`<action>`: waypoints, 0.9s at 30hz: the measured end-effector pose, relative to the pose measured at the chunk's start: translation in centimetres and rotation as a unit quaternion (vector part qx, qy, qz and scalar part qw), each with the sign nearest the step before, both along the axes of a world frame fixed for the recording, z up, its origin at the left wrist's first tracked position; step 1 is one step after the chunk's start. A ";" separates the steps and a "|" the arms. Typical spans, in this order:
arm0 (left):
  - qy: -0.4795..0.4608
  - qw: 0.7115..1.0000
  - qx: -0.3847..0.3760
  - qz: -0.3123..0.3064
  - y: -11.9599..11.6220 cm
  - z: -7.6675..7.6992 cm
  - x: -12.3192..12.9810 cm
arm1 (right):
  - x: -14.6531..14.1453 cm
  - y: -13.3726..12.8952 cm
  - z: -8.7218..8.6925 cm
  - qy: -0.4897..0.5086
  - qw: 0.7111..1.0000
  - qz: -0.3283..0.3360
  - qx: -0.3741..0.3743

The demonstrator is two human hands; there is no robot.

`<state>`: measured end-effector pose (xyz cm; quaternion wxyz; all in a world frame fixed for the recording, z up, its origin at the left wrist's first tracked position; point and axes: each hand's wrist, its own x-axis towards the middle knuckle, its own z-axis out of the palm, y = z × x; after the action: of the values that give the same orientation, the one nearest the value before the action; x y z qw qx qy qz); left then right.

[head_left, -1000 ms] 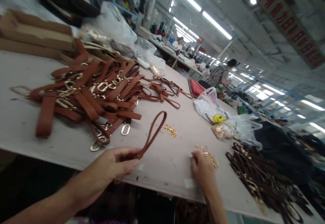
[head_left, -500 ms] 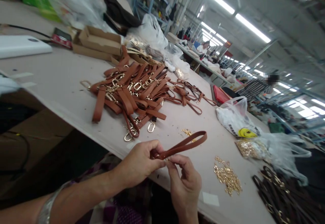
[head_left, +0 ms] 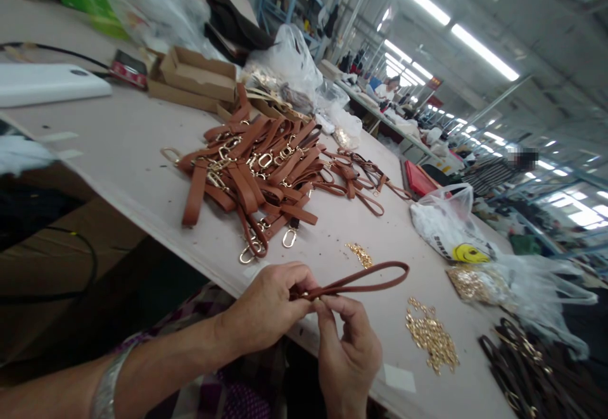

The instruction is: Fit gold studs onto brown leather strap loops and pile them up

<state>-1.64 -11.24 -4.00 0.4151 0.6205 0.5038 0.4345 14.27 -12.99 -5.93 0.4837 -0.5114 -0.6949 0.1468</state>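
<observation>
A looped brown leather strap (head_left: 375, 277) extends to the right from between my hands, above the table's front edge. My left hand (head_left: 278, 305) pinches its near end between thumb and fingers. My right hand (head_left: 346, 337) is closed at the same end, with thumb and fingertip pressed together just under the strap; a tiny shiny spot shows there, too small to make out. Beyond my hands lies a heap of brown straps (head_left: 247, 185) with gold clasps. Small gold pieces lie in a little pile (head_left: 360, 255) behind the loop and a larger pile (head_left: 432, 337) to the right.
Cardboard boxes (head_left: 197, 77) and plastic bags (head_left: 294, 58) stand behind the heap. On the right are a white bag with a yellow smiley (head_left: 446, 223), a bag of gold pieces (head_left: 475, 285) and dark straps (head_left: 522, 368). Two people are in the background.
The strap's loop has swung lower and further right, lying flatter. Both hands keep their closed pose at its near end. The whole view has shifted slightly.
</observation>
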 end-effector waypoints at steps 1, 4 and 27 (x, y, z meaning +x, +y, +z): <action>-0.001 1.000 0.001 -0.002 0.0 0.0 0.0 | -0.1 0.0 -0.2 0.022 1.000 -0.009 -0.020; 0.002 1.000 0.008 -0.012 0.0 0.0 0.1 | -0.3 0.1 -0.7 0.123 0.989 -0.028 -0.079; -0.020 0.997 0.045 -0.062 -1.2 -0.1 0.4 | 0.0 -0.9 -1.6 0.131 0.991 0.010 -0.014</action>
<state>-1.26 -12.42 -4.12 0.4228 0.6599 0.4360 0.4425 14.24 -13.93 -7.52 0.5622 -0.4877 -0.6282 0.2270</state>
